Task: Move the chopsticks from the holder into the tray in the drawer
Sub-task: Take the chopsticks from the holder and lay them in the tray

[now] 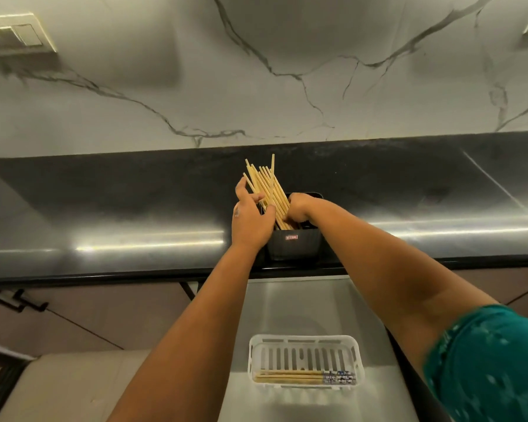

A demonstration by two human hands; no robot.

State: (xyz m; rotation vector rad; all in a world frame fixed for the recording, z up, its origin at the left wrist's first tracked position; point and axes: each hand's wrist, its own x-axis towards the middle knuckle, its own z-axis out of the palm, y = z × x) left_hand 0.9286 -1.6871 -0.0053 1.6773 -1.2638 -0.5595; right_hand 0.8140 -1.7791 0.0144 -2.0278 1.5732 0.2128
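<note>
Both at the black ribbed plastic holder (293, 243) near the counter edge. Left hand (250, 217) spread against pale wooden chopsticks (270, 190); right hand (297, 208) closed around their base. Below the holder, white slotted plastic tray (305, 341) mostly bare.

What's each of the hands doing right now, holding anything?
Left hand: open, fingers spread against the wooden chopsticks, no closed grip.
Right hand: down in the black holder, closed around the chopsticks' lower ends.

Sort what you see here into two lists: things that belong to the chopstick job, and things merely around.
Job: chopsticks, black holder, white tray, open drawer, left hand, right hand.

Around: wall switch plate, cabinet handles, black counter.
</note>
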